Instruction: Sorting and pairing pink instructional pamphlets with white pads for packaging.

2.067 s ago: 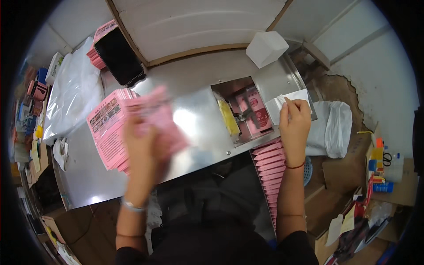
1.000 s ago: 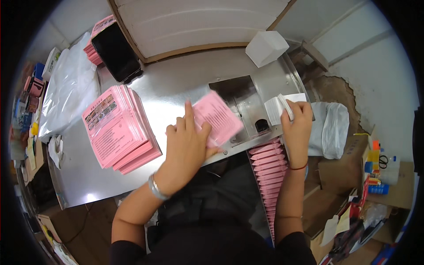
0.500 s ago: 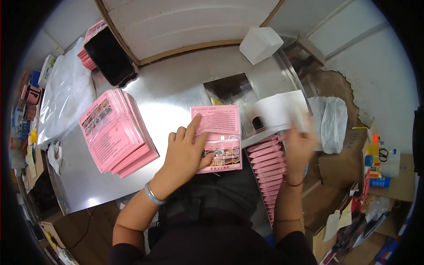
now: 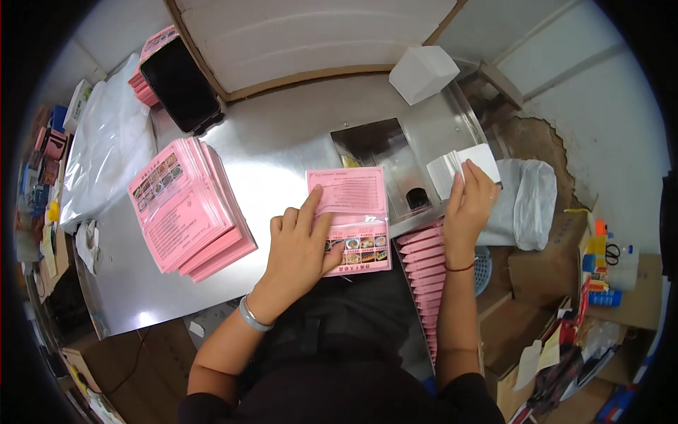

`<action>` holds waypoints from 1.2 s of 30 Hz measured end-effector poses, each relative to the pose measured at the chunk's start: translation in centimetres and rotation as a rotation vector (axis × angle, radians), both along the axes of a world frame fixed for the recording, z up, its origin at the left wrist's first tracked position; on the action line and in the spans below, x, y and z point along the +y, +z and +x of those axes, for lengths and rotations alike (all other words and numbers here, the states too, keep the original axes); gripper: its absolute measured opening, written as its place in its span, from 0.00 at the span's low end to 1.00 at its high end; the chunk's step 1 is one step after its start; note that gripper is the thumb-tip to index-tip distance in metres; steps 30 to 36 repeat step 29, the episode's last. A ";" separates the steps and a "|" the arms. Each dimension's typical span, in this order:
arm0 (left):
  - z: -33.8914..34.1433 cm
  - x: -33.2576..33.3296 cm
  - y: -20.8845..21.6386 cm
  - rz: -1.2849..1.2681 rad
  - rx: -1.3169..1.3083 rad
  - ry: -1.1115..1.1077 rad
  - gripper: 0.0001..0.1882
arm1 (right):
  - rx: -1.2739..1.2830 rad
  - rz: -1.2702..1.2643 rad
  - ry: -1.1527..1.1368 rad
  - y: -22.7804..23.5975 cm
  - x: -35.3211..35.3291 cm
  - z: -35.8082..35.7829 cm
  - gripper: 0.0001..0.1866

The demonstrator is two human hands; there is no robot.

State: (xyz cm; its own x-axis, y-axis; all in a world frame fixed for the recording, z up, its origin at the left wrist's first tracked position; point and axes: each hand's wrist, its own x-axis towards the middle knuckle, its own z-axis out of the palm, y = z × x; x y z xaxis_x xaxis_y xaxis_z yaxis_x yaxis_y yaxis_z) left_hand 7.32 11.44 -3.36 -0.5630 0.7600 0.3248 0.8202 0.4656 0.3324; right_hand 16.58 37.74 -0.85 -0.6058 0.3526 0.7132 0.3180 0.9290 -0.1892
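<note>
My left hand (image 4: pixel 300 244) lies over a pink printed packet (image 4: pixel 353 191) near the table's front edge. Its fingers are spread, some bent, and they press on the packet. Small food pictures show on the packet's near half, and clear plastic glints across its middle. To the right, my right hand (image 4: pixel 472 201) is closed on a stack of white paper slips (image 4: pixel 445 174), fingertips on top and the left edges fanned. Beneath that forearm stands a long row of pink packets (image 4: pixel 424 272), partly hidden by the arm.
A thick pile of pink packets (image 4: pixel 187 212) lies left on the metal table (image 4: pixel 268 134). Behind it are a phone (image 4: pixel 180 85) and plastic bags (image 4: pixel 106 148). A white box (image 4: pixel 424 74) stands at the back right, and a dark-bottomed tray (image 4: pixel 381 145) lies before it.
My right hand, blurred before, has come to rest on the white paper slips, which now sit slightly farther right. My left hand has stayed on the packet.
</note>
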 end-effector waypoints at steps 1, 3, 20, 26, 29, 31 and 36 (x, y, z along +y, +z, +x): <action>0.0 0.0 0.1 0.000 0.001 0.005 0.27 | -0.047 0.043 -0.047 0.7 -0.1 0.0 0.11; 0.0 -0.1 0.2 0.007 -0.002 0.004 0.27 | -0.092 0.093 -0.097 1.2 0.1 0.1 0.10; 0.1 0.0 0.0 0.038 -0.006 0.017 0.25 | -0.132 -0.044 -0.030 2.1 0.1 0.2 0.09; 0.2 0.0 -0.1 0.027 0.004 0.010 0.27 | -0.179 -0.102 0.136 2.3 3.4 1.3 0.14; 0.1 0.1 0.4 0.032 0.000 0.007 0.28 | -0.239 0.089 0.091 1.6 5.0 1.7 0.23; 0.1 0.1 0.4 0.032 0.000 0.007 0.28 | -0.239 0.089 0.091 1.6 5.0 1.7 0.23; 0.1 0.1 0.4 0.032 0.000 0.007 0.28 | -0.239 0.089 0.091 1.6 5.0 1.7 0.23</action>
